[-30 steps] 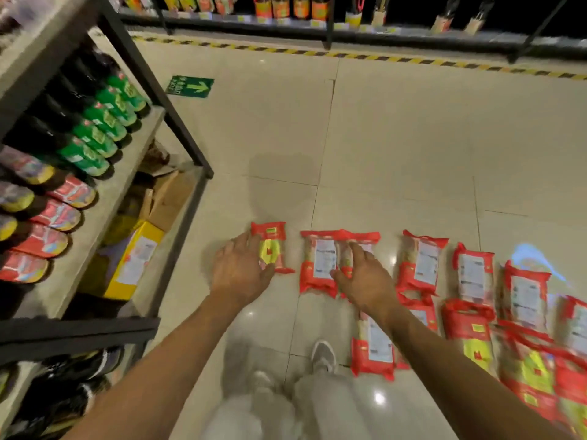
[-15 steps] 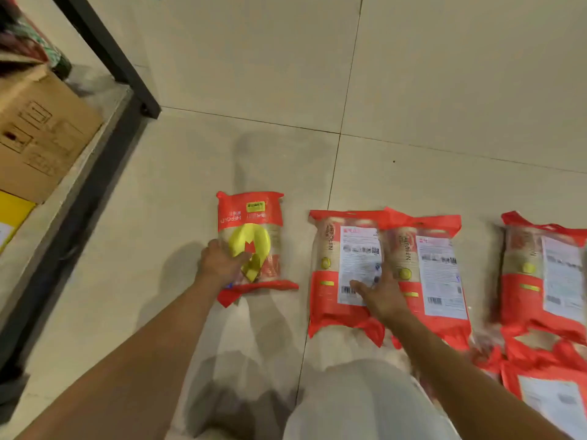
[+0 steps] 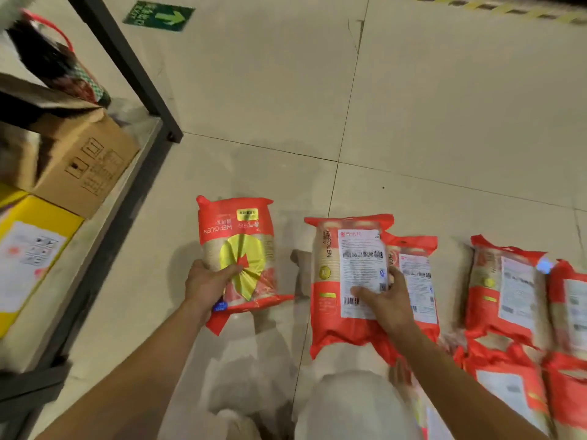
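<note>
My left hand [image 3: 208,282] grips a red food packet with a yellow emblem [image 3: 238,246] at its lower left edge, lifted off the tiled floor. My right hand [image 3: 386,301] holds a second red packet [image 3: 346,268], white label side up, its fingers spread over the label and its thumb at the right edge. That packet is raised over another red packet [image 3: 416,271] lying on the floor.
More red packets [image 3: 505,287] lie in a row and a pile at the right. A dark metal shelf rack [image 3: 133,74] stands at the left, with a brown carton [image 3: 85,163] and a yellow box [image 3: 35,249] on its low shelf. My knees are below.
Both hands have closed on their packets and raised them off the floor. The view has tilted up slightly, showing the green floor arrow again.
</note>
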{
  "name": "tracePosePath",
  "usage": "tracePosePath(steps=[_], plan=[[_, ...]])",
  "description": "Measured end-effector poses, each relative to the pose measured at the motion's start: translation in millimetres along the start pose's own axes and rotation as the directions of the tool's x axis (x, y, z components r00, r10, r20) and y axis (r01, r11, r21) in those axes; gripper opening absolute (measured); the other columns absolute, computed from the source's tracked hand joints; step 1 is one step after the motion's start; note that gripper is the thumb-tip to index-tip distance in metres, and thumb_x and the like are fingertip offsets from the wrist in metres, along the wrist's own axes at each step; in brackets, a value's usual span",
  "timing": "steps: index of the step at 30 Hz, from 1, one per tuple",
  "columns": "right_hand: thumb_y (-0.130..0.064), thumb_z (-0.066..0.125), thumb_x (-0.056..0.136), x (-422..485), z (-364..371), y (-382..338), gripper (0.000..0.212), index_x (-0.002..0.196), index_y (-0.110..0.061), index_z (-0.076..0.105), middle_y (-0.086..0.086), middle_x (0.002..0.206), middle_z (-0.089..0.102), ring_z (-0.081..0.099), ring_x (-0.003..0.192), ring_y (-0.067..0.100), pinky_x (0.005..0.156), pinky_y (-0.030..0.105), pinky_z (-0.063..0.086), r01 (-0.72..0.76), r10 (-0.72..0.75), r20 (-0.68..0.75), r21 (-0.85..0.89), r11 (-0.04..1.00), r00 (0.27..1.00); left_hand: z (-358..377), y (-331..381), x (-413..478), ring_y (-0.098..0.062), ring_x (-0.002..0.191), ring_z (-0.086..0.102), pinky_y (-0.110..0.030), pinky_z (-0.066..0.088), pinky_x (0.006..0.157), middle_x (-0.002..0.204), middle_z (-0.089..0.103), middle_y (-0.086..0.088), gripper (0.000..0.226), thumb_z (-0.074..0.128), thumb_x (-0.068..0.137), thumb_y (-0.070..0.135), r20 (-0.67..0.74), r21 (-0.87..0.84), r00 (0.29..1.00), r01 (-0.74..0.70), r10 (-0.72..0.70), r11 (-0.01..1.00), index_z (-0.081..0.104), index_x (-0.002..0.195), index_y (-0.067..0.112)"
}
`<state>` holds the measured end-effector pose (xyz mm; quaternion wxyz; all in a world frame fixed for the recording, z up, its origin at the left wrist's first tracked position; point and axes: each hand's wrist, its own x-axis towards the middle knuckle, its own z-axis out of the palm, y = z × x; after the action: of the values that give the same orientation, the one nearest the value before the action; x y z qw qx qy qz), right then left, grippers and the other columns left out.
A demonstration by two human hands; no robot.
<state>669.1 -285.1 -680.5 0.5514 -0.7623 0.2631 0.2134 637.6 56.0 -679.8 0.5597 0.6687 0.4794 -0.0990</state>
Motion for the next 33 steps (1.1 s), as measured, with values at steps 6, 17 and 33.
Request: tracePosePath(steps=[6, 17, 33], plan=[[-0.001, 0.085, 0.074, -191.7, -64.7, -213.1, 0.07, 0.126, -0.029, 0.047, -0.003, 0.111, 0.072, 0.075, 0.088, 0.009, 0.073, 0.029, 0.062, 0.186, -0.189, 0.046, 0.068, 0.98, 0.981, -130.6, 160.2, -210.0, -0.025, 0.085, 0.075, -0.034, 0.058, 0.065, 0.104, 0.074, -0.007, 0.07, 0.094, 0.063, 0.03, -0.054, -0.101, 0.987, -0.153, 0.148, 0.983, 0.059, 0.12, 0.014], [-0.004, 0.085, 0.074, -519.1, -149.7, -482.7, 0.077, 0.138, -0.027, 0.047, -0.004, 0.116, 0.071, 0.073, 0.098, 0.009, 0.077, 0.027, 0.061, 0.547, -0.59, 0.249, 0.224, 0.806, 0.768, -355.2, 306.7, -587.6, -0.005, 0.082, 0.075, -0.029, 0.058, 0.074, 0.104, 0.075, 0.002, 0.057, 0.088, 0.073, 0.012, -0.311, -0.175, 0.864, -0.463, 0.397, 0.869, 0.059, 0.121, 0.022], [0.018, 0.074, 0.074, -840.0, -103.5, -393.9, 0.071, 0.114, -0.038, 0.055, -0.006, 0.117, 0.069, 0.072, 0.096, 0.004, 0.076, 0.019, 0.059, 0.55, -0.594, 0.786, 0.423, 0.72, 0.173, -489.9, 60.0, -989.3, -0.004, 0.079, 0.073, -0.027, 0.055, 0.072, 0.099, 0.077, 0.003, 0.063, 0.09, 0.059, 0.019, -0.876, -0.244, 0.48, -0.542, 0.057, 0.804, 0.062, 0.115, 0.02]])
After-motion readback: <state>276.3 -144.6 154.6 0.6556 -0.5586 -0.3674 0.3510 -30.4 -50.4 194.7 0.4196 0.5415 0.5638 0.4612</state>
